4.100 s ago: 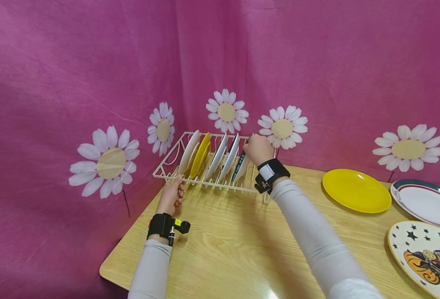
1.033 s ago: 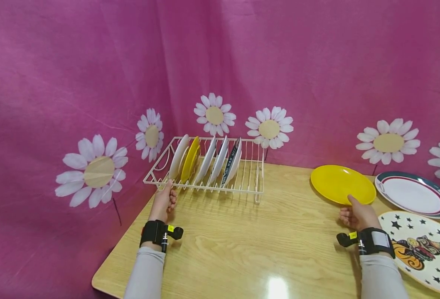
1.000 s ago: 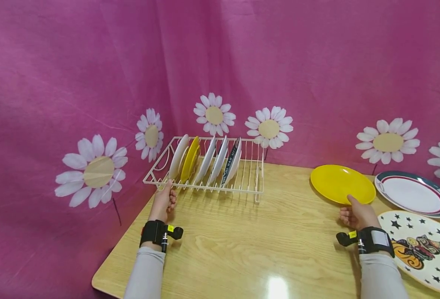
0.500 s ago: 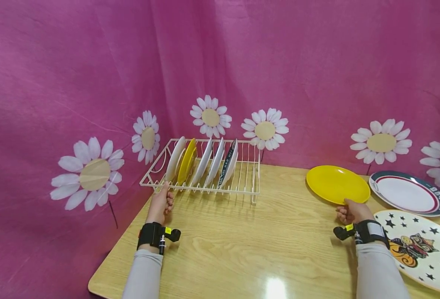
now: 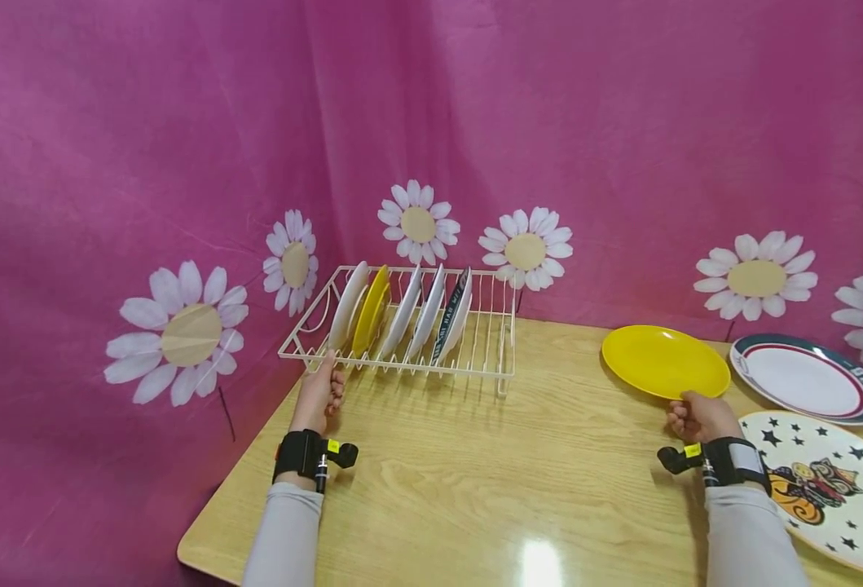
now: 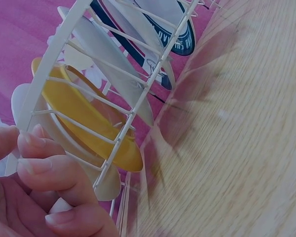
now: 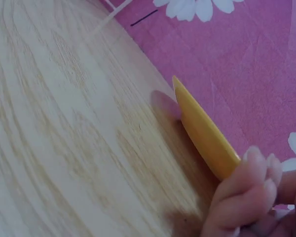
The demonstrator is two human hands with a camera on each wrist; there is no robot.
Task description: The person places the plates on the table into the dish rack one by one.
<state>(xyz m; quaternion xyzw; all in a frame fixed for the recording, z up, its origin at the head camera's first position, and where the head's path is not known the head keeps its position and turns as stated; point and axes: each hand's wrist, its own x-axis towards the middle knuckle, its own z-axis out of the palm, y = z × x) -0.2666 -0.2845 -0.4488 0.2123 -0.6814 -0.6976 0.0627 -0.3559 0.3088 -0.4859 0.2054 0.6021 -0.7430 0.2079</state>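
Observation:
My left hand [image 5: 319,398] grips the front rail of a white wire dish rack [image 5: 475,373] near its left corner. In the left wrist view, thumb and fingers pinch that rail. Several plates stand on edge in the rack: a white plate [image 5: 347,310], a yellow plate [image 5: 372,310], more white ones, and one with a dark lettered band [image 5: 447,322] rightmost. Over on the right, my right hand [image 5: 704,417] pinches the near rim of another yellow plate [image 5: 658,359]. In the right wrist view this yellow plate [image 7: 202,133] appears edge-on, its shadow on the table beside it.
A white plate with a dark green rim [image 5: 798,375] lies right of the yellow plate. Nearer is a cream plate with stars and an owl picture [image 5: 820,489]. A pink curtain with daisies [image 5: 585,122] hangs behind and left of the wooden table [image 5: 490,489].
My right hand has let go of the dark-banded plate in the rack, moved right and taken hold of the yellow plate's rim. The left hand has kept its grip on the rack.

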